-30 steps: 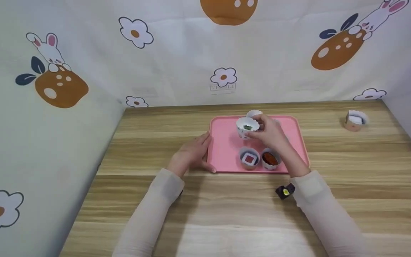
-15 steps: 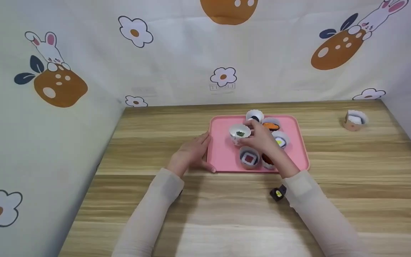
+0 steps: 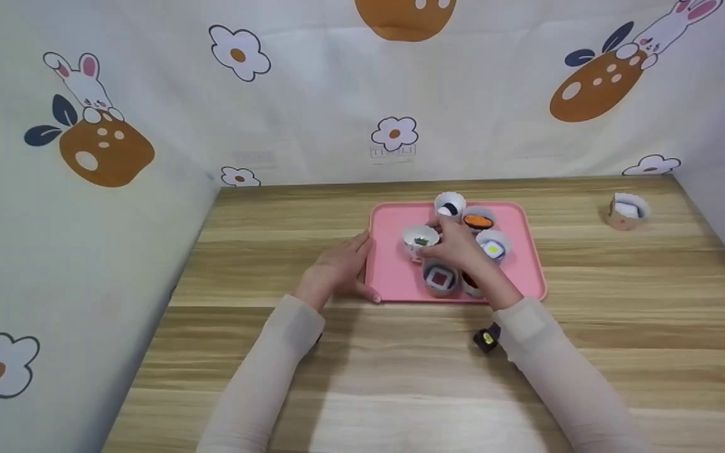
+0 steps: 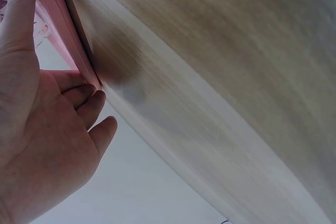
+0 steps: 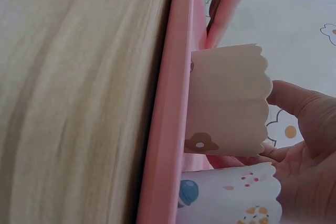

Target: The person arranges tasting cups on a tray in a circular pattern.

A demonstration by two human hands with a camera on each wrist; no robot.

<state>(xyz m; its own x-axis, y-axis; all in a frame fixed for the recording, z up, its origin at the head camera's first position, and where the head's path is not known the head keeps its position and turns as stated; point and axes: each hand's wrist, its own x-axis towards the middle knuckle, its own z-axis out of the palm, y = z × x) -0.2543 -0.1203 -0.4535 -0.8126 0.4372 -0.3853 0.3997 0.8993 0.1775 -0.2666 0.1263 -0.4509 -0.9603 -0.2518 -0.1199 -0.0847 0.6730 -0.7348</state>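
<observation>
On a pink tray (image 3: 389, 277), my right hand (image 3: 457, 247) pinches a scalloped paper baking cup (image 3: 410, 250) by its right side; something white with green on top lies inside. My left hand (image 3: 337, 267) rests along the tray's left side, thumb at the near corner; the left wrist view shows its fingers (image 4: 79, 95) against the pink rim. Cups with toy sushi surround my right hand: a red-centred roll (image 3: 440, 278), a yellow-centred one (image 3: 493, 249), an orange piece (image 3: 478, 221) and a black-and-white one (image 3: 448, 209). My right arm partly hides another cup (image 3: 471, 287).
A brown paper cup (image 3: 624, 212) with a white piece stands far right on the wooden table (image 3: 400, 390). A small dark roll with a yellow centre (image 3: 486, 340) lies by my right sleeve. A patterned curtain (image 3: 312, 113) hangs behind the table.
My right hand has carried the cup with the green topping leftward and down to the tray, uncovering the cups behind it. My left hand has stayed at the tray's edge.
</observation>
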